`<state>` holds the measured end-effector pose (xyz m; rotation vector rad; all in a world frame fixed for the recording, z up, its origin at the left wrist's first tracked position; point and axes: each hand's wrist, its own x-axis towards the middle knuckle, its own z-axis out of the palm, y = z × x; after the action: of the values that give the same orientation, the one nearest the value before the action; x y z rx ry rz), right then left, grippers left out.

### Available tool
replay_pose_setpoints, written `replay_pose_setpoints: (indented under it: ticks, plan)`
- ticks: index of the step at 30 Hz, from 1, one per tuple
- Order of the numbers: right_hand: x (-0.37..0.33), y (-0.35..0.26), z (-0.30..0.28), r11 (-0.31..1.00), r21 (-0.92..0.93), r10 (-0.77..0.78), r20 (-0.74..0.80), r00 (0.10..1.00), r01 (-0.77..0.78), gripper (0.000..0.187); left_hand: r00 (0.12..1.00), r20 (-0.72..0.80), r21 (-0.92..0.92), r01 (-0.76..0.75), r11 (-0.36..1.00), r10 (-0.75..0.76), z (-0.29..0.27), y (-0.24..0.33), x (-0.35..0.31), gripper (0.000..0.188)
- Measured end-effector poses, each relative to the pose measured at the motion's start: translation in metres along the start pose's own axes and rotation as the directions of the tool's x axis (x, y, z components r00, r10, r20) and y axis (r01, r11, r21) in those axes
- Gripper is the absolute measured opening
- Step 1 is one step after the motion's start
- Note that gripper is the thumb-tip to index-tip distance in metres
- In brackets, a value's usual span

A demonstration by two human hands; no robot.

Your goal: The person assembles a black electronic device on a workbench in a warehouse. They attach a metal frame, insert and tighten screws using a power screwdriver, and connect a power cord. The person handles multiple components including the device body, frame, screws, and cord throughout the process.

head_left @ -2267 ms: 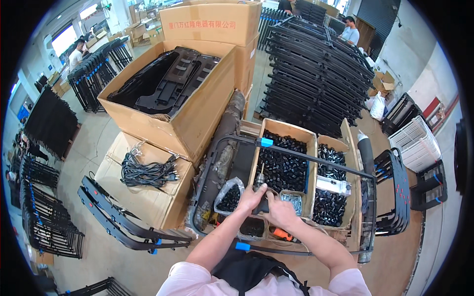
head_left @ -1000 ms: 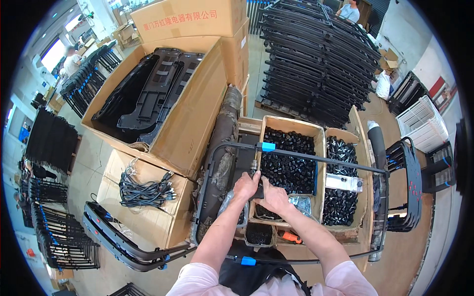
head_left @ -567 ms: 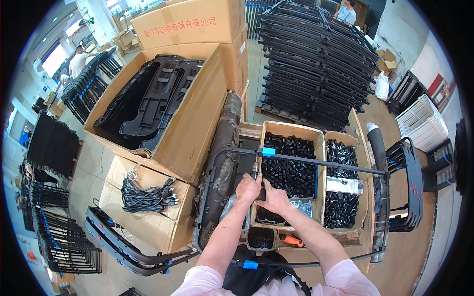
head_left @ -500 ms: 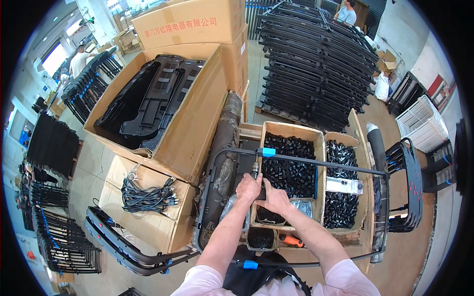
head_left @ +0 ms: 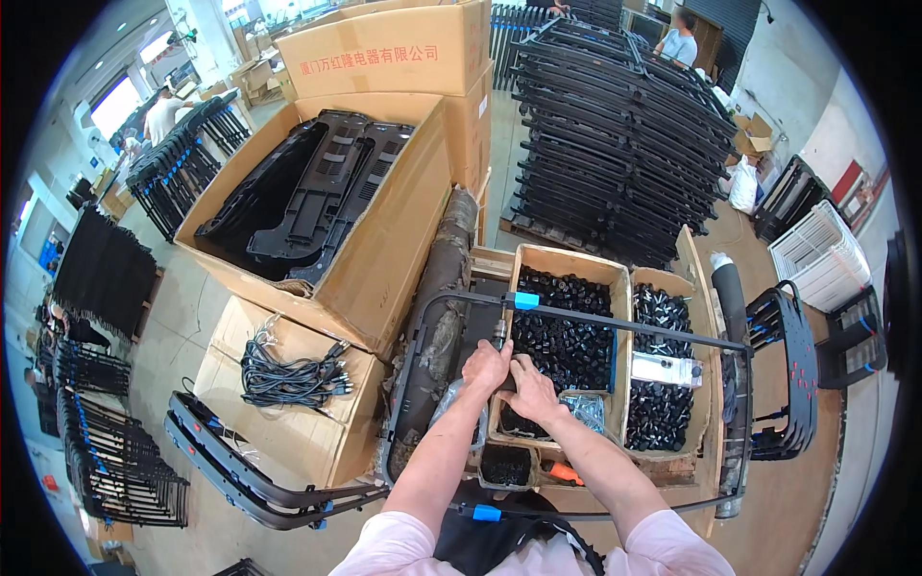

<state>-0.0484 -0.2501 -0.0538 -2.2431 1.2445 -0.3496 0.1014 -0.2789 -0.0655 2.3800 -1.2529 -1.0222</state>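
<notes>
My left hand (head_left: 487,366) is closed around the body of a dark power drill with a silver chuck (head_left: 499,330). Its tip points away from me, toward the far bar of a black rectangular frame (head_left: 634,327), close to a blue clip (head_left: 526,300). My right hand (head_left: 534,390) is wrapped about the drill's rear and handle, just right of the left hand; the fingers hide most of the tool. The frame lies across the bins, with a second blue clip (head_left: 487,513) on its near bar. Whether the tip touches the frame cannot be made out.
A box of black plastic caps (head_left: 567,326) and a bin of small black fittings (head_left: 661,413) lie beneath the frame. An orange-handled tool (head_left: 563,471) is near my right forearm. Left stand a cable bundle (head_left: 296,372) and a carton of black panels (head_left: 403,230); stacked frames (head_left: 624,134) rise behind.
The whole view has shifted slightly, with the surroundings sitting a little lower. Both hands keep their hold on the drill near the far bar.
</notes>
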Motion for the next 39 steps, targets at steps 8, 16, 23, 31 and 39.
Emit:
replay_pose_setpoints:
  ticks: [8,16,23,31,39]
  plan:
    - [-0.007,-0.002,0.003,1.0,-0.028,-0.001,0.011,1.0,0.001,0.065,0.999,-0.028,-0.005,-0.027,1.0,0.026,0.007,-0.012,-0.002,0.075]
    - [-0.012,-0.011,-0.002,0.998,-0.056,0.023,0.063,0.998,-0.019,0.064,0.999,-0.018,0.028,-0.028,0.999,0.028,0.006,-0.016,-0.009,0.077]
    - [-0.028,-0.011,-0.011,0.99,-0.136,-0.027,0.026,0.999,0.03,0.064,0.982,-0.135,0.096,-0.123,0.988,0.135,0.008,-0.017,-0.029,0.078]
    - [-0.041,0.02,-0.018,0.989,-0.142,0.043,0.001,0.999,-0.042,0.07,0.934,-0.227,0.151,-0.246,0.958,0.276,0.029,0.0,-0.042,0.069]
    - [-0.035,0.031,-0.025,0.99,-0.137,0.024,0.021,0.999,-0.02,0.074,0.917,-0.279,0.18,-0.242,0.954,0.285,0.037,0.006,-0.039,0.065]
